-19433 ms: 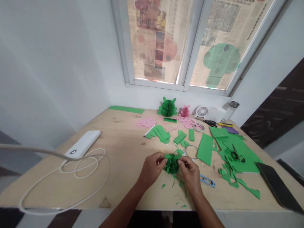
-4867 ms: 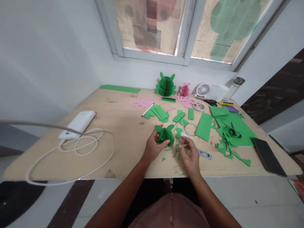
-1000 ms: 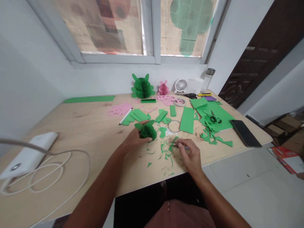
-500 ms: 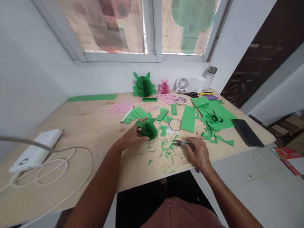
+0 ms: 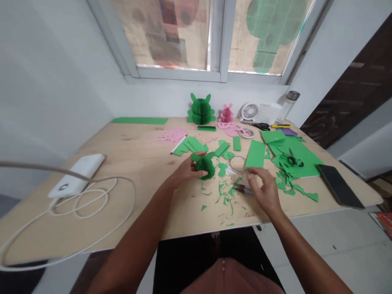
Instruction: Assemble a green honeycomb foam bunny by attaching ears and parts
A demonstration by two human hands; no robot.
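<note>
My left hand (image 5: 192, 169) is closed around a small green pleated-paper figure (image 5: 204, 166) with ear-like pieces on top, held upright over the table. My right hand (image 5: 266, 190) has its fingers apart, with nothing seen between them. Under its fingers lies a slim two-pronged tool (image 5: 244, 188), dark at the tips, perhaps tweezers. Just beyond the fingertips are a thin tape ring (image 5: 238, 164) and a green paper rectangle (image 5: 255, 154). Green paper scraps (image 5: 226, 192) are scattered between my hands.
A larger green paper figure (image 5: 201, 109) and a pink one (image 5: 226, 113) stand by the wall. Black scissors (image 5: 260, 126), a small fan (image 5: 250, 111) and a bottle (image 5: 287, 107) are at the back. A phone (image 5: 339, 185) lies right; a power bank (image 5: 76, 174) with cable lies left.
My right hand has let go of the two-pronged tool and moved up toward the tape ring. My left hand keeps the green paper figure. The view has turned left.
</note>
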